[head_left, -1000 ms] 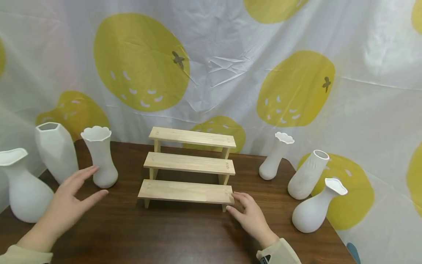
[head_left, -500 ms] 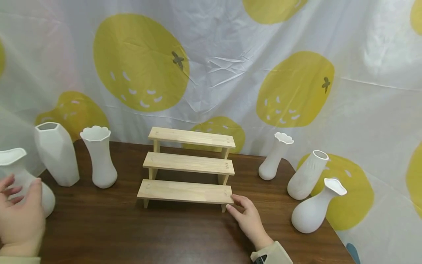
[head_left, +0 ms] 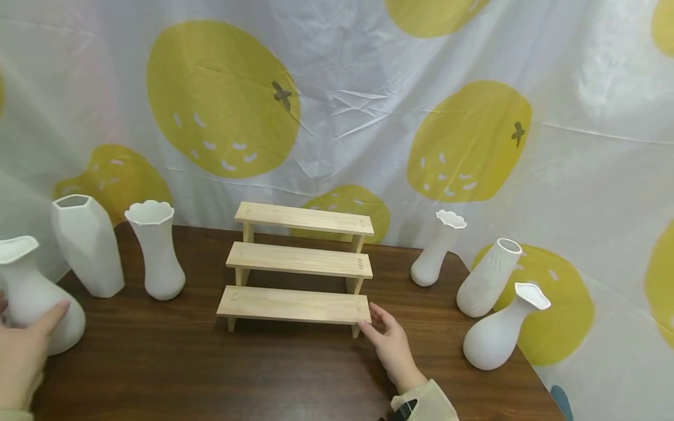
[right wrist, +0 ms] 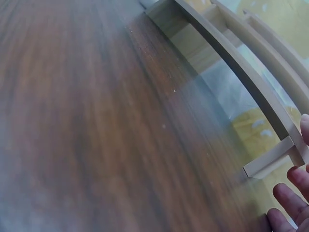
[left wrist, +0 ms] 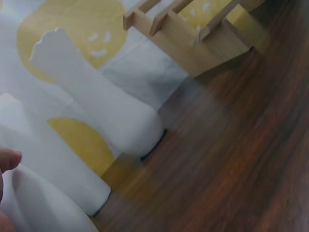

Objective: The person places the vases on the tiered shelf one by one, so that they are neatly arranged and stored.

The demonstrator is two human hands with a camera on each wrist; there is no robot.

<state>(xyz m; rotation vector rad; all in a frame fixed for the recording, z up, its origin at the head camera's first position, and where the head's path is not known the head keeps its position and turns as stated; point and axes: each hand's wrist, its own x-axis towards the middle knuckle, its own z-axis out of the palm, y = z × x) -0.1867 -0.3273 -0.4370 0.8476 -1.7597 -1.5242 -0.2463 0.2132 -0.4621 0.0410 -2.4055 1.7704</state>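
Note:
In the head view my left hand (head_left: 21, 351) grips the lower body of the leftmost white vase (head_left: 47, 304), which stands with a flared, wavy mouth. Its thumb lies across the front; the other fingers are mostly hidden at the left. The left wrist view catches a fingertip (left wrist: 10, 159) against that vase's smooth side. My right hand (head_left: 392, 348) holds the right front corner of a three-tier wooden display stand (head_left: 295, 305), thumb at the front edge. In the right wrist view its other fingers (right wrist: 288, 200) spread below the stand's end.
Left of the stand are a faceted vase (head_left: 86, 248) and a scallop-rimmed vase (head_left: 158, 251). On the right stand a small scalloped vase (head_left: 434, 251), a textured cylindrical vase (head_left: 487, 280) and a flared vase (head_left: 497, 336). A fruit-print curtain (head_left: 347, 76) hangs behind the brown table (head_left: 253, 374).
My left hand has moved from beside the scallop-rimmed vase leftward and down onto the leftmost vase, taking hold of it. The right hand has shifted slightly at the stand's corner.

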